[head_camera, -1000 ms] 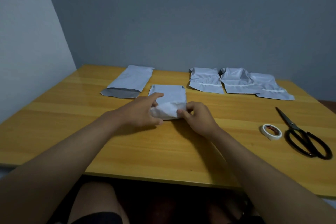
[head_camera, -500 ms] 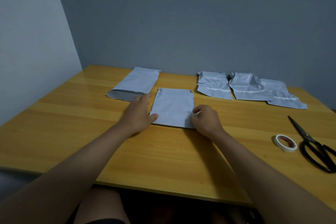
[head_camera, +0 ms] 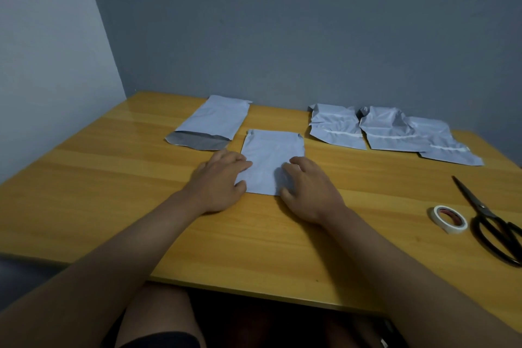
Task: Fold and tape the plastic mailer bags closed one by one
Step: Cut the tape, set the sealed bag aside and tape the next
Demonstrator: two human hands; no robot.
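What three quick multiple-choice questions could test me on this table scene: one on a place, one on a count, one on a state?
1. Where is the tape roll?
A. left of the scissors
B. on a bag
C. in a hand

2. How many bags bear a white strip?
A. one
B. three
C. five

3. How do both hands lie?
A. fists in the air
B. flat on the middle bag
C. gripping scissors

Answers: 1 A, the roll sits beside the handles. 2 B, the taped bags at far right. 3 B, left hand and right hand press it.

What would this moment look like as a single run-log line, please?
step: flattening folded mailer bag | left hand: pressing bag | right hand: pressing bag | tape roll: untouched | scissors: untouched
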